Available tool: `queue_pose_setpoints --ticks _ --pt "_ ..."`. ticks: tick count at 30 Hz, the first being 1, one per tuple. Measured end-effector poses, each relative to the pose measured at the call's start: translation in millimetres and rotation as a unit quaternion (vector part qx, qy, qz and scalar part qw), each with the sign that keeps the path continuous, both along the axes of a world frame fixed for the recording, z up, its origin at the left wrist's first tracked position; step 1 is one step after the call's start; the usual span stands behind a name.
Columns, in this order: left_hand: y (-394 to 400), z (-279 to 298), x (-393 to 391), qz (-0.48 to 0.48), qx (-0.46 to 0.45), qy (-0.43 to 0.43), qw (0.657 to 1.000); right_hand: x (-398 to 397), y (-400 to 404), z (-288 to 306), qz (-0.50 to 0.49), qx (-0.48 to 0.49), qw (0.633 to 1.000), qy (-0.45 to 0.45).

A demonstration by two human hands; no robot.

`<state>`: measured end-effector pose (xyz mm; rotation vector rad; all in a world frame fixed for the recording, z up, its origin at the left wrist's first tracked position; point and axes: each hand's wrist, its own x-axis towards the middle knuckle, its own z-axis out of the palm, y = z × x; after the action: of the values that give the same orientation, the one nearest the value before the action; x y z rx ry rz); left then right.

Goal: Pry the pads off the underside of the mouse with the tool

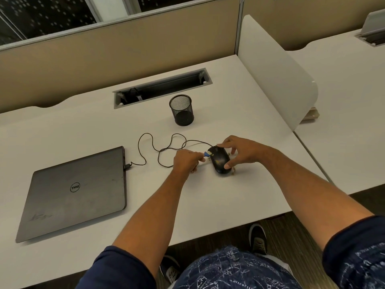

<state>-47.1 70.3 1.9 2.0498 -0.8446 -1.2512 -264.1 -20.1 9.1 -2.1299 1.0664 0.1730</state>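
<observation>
Two bare hands meet over a white desk (229,205) in the head view; a closed laptop (77,192) lies well to the left, a black mesh pen cup (181,110) stands behind, and the mouse's cable (154,150) loops between them, plugged into the laptop's side; nothing blocks the work. The mouse (219,160) lies underside up, long axis running away from the person, cable end far. The right hand (239,152) pinches it, forefinger at the far end and thumb at the near end; the left hand (186,162) is closed around a blue-tipped tool (206,154) touching the mouse's left edge.
</observation>
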Motion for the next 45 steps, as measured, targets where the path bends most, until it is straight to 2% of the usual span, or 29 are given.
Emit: queue_pose_setpoints --ticks 5,12,17,20,26,32,35,38,43,45 --pt "1.3 2.4 -7.2 -0.009 -0.029 0.013 0.999 1.0 0.4 -0.2 0.000 0.005 1.000 -0.003" --pt "0.7 0.1 -1.5 -0.011 0.014 -0.016 1.000 -0.3 0.5 -0.5 -0.001 0.013 1.000 0.001" --pt "2.5 4.4 0.3 0.009 -0.022 0.036 0.999 -1.3 0.0 -2.2 -0.005 0.021 1.000 0.002" --pt "6.3 5.5 -4.6 -0.009 -0.037 0.037 0.999 -2.2 -0.2 -4.1 -0.005 0.021 1.000 -0.001" --pt "7.5 4.1 0.6 -0.017 0.052 0.028 0.998 -2.2 1.3 -3.7 -0.004 0.022 1.000 -0.004" --pt "6.4 8.0 3.9 0.014 0.034 0.071 0.997 -3.2 1.5 -4.1 -0.001 0.018 1.000 0.004" --pt "5.9 8.2 -3.3 -0.007 0.023 0.054 0.998 -4.7 2.1 -5.8 -0.005 0.016 1.000 -0.002" --pt "7.7 9.0 -6.5 -0.034 0.048 0.029 0.998 -5.0 2.2 -6.3 -0.008 0.018 1.000 -0.005" --pt "12.7 14.6 9.4 -0.042 0.101 0.082 0.991 -4.6 1.9 -5.2 -0.001 0.017 1.000 0.001" --pt "13.7 15.4 16.1 -0.035 0.091 0.099 0.990 -4.7 1.6 -5.2 -0.002 0.018 1.000 0.002"
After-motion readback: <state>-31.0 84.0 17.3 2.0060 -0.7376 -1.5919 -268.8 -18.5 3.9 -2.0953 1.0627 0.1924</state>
